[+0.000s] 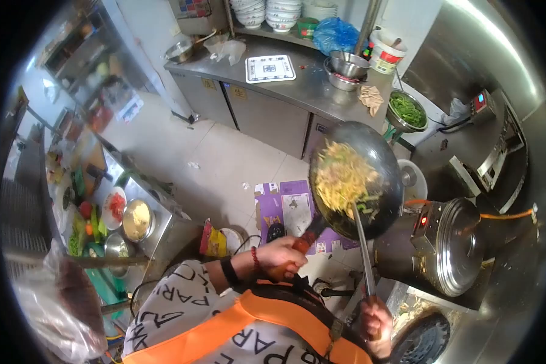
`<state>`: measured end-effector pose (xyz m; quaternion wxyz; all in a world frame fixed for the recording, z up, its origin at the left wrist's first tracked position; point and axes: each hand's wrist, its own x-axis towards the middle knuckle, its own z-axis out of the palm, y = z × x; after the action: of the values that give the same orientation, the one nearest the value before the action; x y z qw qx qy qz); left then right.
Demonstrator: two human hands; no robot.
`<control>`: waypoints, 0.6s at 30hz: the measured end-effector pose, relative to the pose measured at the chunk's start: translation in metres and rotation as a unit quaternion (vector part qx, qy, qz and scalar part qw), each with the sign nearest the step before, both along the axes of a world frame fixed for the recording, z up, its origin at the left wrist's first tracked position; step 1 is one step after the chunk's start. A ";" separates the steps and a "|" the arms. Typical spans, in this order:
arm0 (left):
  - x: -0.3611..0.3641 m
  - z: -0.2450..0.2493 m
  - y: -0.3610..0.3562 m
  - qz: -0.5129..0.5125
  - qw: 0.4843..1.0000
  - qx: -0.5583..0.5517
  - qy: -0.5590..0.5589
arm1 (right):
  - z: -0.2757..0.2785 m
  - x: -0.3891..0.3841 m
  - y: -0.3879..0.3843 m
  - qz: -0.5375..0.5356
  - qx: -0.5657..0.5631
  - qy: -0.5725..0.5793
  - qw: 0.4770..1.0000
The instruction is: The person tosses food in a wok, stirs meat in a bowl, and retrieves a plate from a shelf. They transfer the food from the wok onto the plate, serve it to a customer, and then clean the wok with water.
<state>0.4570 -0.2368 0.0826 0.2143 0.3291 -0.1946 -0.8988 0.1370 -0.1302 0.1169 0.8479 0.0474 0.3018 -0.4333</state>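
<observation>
My left hand [287,257] is wrapped round the wooden handle of a dark wok [385,176]. The wok is tilted and held out over the floor area between counter and stove. Inside it lies a stir-fry of yellow strips [341,182] with green pieces. In my closed right hand [376,324] is the wooden grip of a long-handled metal cooking utensil [365,258]. Its shaft reaches up into the wok, and its head is hidden among the food at the lower edge of the yellow strips.
A white rectangular plate [270,68] lies on the steel counter [224,73] ahead, with metal bowls [349,64] farther right. A big lidded pot [458,249] stands at right, above a dark burner [421,340]. Flattened purple cardboard [294,209] covers floor; left, a worktop holds ingredient bowls [138,220].
</observation>
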 end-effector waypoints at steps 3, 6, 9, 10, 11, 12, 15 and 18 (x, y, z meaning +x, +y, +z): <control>0.047 -0.013 -0.036 0.028 0.999 -0.021 0.003 | 0.007 0.040 -0.073 0.025 0.027 -0.028 0.999; 0.077 -0.017 -0.069 0.093 0.996 0.001 -0.003 | 0.000 0.074 -0.135 0.081 0.002 -0.022 0.996; 0.098 -0.030 -0.099 0.151 0.988 0.019 0.028 | 0.008 0.105 -0.183 0.112 0.013 0.039 0.993; 0.104 -0.035 -0.109 0.166 0.986 0.006 0.017 | 0.005 0.111 -0.197 0.124 -0.008 0.051 0.991; 0.110 -0.038 -0.118 0.178 0.984 -0.007 0.004 | 0.007 0.117 -0.209 0.131 -0.006 0.054 0.990; 0.115 -0.040 -0.126 0.208 0.978 0.004 0.028 | 0.009 0.123 -0.222 0.138 -0.010 0.064 0.988; 0.126 -0.049 -0.150 0.217 0.975 0.004 0.051 | 0.014 0.136 -0.257 0.153 -0.008 0.077 0.985; 0.128 -0.052 -0.170 0.234 0.967 0.032 0.100 | 0.020 0.135 -0.289 0.172 -0.001 0.081 0.982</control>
<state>0.5854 -0.4068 0.0309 0.4262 0.2805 -0.0607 -0.8579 0.2715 -0.4188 0.1370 0.8823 -0.0409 0.3731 -0.2840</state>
